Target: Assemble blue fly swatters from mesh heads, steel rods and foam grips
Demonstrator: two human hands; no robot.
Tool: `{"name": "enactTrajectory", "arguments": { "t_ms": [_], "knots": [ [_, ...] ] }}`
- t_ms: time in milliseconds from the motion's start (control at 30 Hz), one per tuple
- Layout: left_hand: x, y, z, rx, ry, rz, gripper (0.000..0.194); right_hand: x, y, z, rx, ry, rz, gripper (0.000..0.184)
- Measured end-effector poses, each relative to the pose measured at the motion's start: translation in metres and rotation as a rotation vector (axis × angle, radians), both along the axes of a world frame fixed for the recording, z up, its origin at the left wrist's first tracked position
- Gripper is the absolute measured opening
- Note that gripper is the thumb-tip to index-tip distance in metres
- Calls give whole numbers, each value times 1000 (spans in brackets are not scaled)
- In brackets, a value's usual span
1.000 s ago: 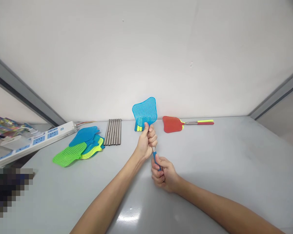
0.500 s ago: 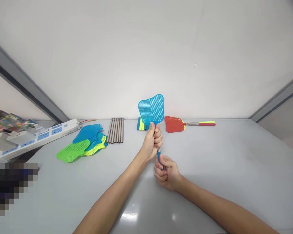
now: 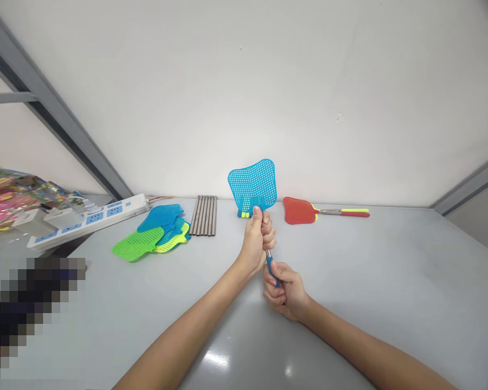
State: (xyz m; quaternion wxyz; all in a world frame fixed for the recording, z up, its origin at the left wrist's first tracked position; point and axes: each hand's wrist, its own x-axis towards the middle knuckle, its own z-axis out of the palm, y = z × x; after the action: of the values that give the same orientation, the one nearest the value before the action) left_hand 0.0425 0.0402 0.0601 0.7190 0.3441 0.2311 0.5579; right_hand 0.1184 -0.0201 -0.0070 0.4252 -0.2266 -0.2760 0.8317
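A blue fly swatter (image 3: 252,184) is held up over the table, its mesh head at the top. My left hand (image 3: 257,238) is closed around its neck, just below the head. Lower down, my right hand (image 3: 287,290) grips its blue handle (image 3: 271,270); a bit of metal rod shows between the two hands. Behind the mesh, short yellow and blue handle grips (image 3: 245,214) lie on the table, partly hidden. To the right rests a red fly swatter (image 3: 300,210) on top of a yellow one, their rods and handles pointing right.
Several metal rods (image 3: 204,215) lie side by side left of centre. Loose swatter heads, including a green one (image 3: 138,245), are piled further left. A white power strip (image 3: 101,216) with plugged-in adapters runs along the left, beside plastic-wrapped goods (image 3: 12,195). A wall stands behind.
The camera view has swung slightly left, so the table items appear further right. Both hands keep their grip on the blue swatter.
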Motion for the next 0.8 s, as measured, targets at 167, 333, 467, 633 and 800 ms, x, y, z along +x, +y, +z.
{"name": "enactTrajectory", "arguments": {
  "t_ms": [167,333,467,633,800],
  "knots": [
    [-1,-6,3,10,41,87,36,-1,0,0,19,-6,6,35],
    [-8,-10,3,-18,35,123,36,-1,0,0,16,-18,79,35],
    [-15,-14,2,-37,7,132,38,0,1,1,5,-31,148,35],
    [-21,-17,1,-48,-18,148,33,3,3,3,14,-35,238,33],
    [-24,-19,0,-28,30,180,30,6,5,5,5,-73,285,33]
  ]
}}
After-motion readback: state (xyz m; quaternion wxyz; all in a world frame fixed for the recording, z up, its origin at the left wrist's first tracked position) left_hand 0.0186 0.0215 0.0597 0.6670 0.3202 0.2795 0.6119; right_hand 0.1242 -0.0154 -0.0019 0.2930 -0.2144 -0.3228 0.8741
